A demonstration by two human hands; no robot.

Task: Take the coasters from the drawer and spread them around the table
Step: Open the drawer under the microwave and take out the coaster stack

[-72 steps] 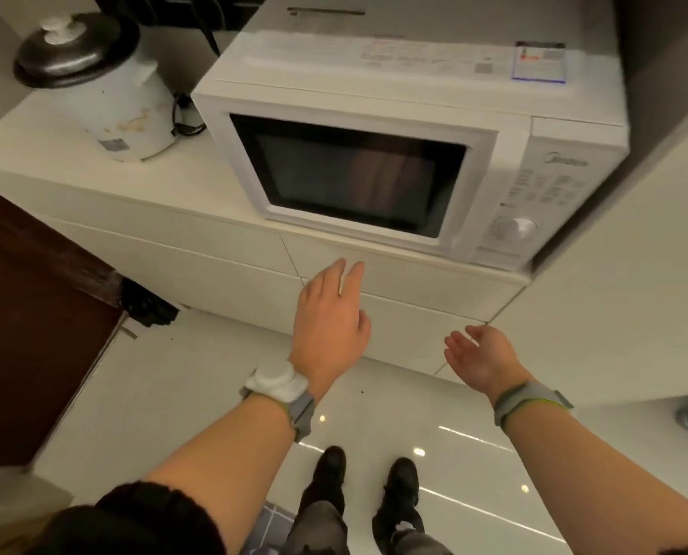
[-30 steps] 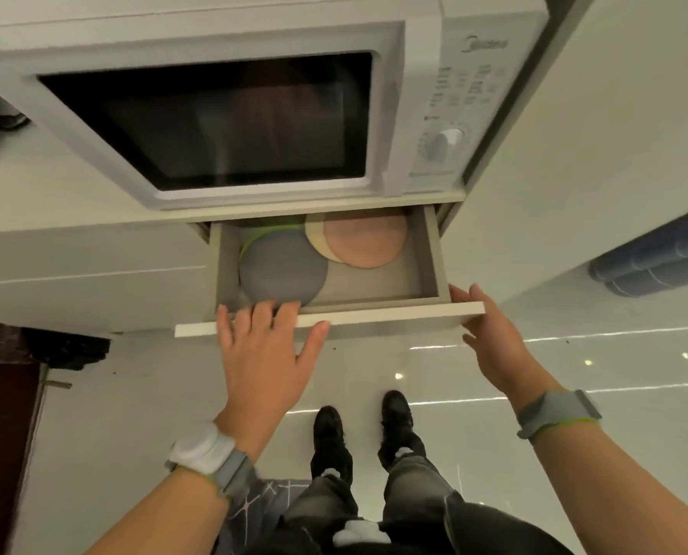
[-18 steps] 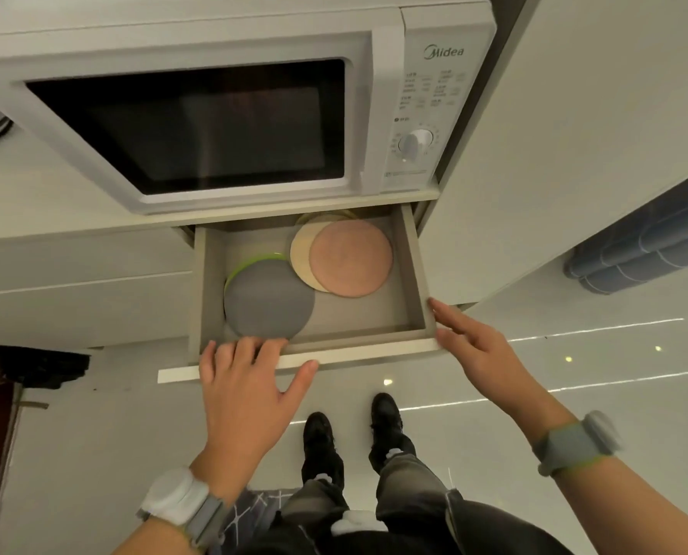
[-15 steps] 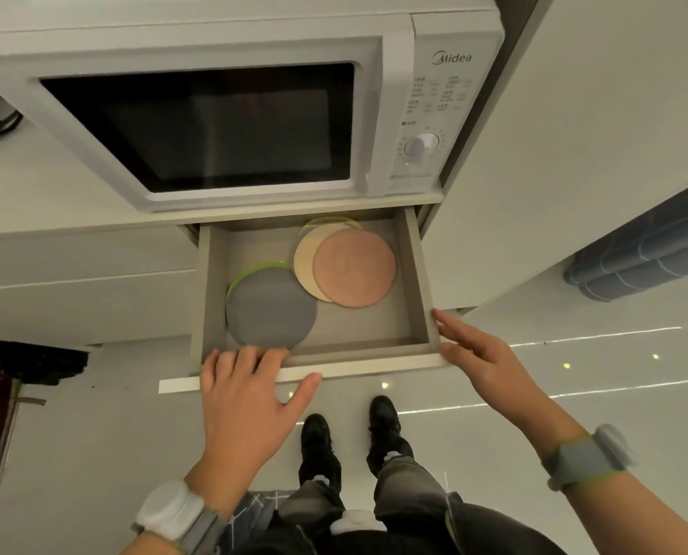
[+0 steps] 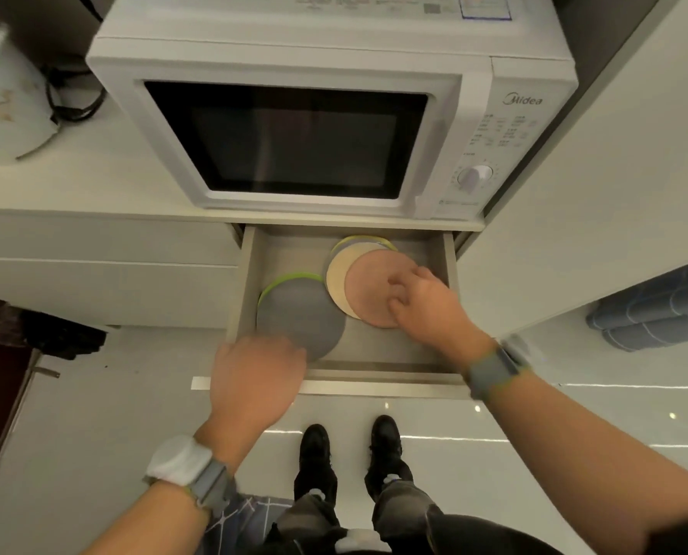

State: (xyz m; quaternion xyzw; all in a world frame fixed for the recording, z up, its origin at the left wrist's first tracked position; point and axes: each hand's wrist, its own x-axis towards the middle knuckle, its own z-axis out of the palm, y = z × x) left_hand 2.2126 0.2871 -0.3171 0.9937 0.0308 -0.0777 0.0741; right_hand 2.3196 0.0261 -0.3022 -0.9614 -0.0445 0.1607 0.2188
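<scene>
The drawer [image 5: 438, 254] stood pulled out under the microwave [image 5: 334, 114], and both hands were inside it. The right hand [image 5: 426, 310] lay over the near right edge of the pink coaster [image 5: 370, 286], fingers curled down onto its face; whether they had pinched it could not be told. The left hand [image 5: 254, 378] covered the drawer's front lip and the near edge of the grey coaster [image 5: 298, 314], fingers bent out of sight, so its grip could not be told either. The coasters were flat round discs in two stacks: grey over a green one [image 5: 290, 277] at the left front, pink over a tan one [image 5: 336, 278] at the right back, with more rims, one yellow-green, showing behind. The two stacks lay just beside each other. The microwave sat on a white surface [image 5: 94, 186] beside a pale appliance [image 5: 2, 106] and a black cord [image 5: 74, 98]. Below lay a glossy tiled floor [image 5: 534, 434] and the person's black shoes [image 5: 350, 446].
</scene>
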